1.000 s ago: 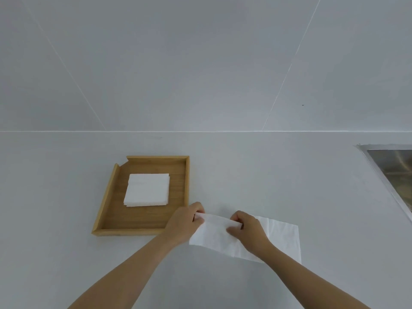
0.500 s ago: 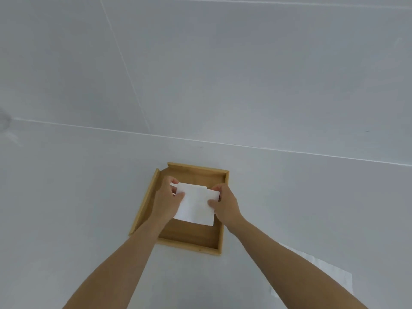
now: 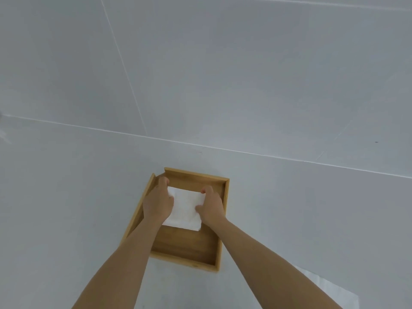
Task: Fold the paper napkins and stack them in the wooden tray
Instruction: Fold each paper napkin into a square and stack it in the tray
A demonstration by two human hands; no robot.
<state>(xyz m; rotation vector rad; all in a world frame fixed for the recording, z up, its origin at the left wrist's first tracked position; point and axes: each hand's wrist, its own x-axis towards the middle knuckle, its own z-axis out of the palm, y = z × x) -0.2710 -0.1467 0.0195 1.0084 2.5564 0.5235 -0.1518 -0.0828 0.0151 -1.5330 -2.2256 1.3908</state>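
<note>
A wooden tray [image 3: 189,255] lies on the white counter ahead of me. Inside it, toward the far end, sits a folded white napkin [image 3: 186,210]. My left hand [image 3: 157,202] grips its left edge and my right hand [image 3: 211,207] grips its right edge, both resting low in the tray. The napkins stacked earlier are hidden beneath this one and my hands. An unfolded white napkin [image 3: 330,291] lies flat on the counter at the lower right, partly behind my right forearm.
The white counter meets a white tiled wall [image 3: 223,74] just beyond the tray. The tray's near half shows bare wood.
Both hands carried the folded napkin from the counter over to the tray and lowered it onto the stack. The view turned left, so the sink edge left the frame.
</note>
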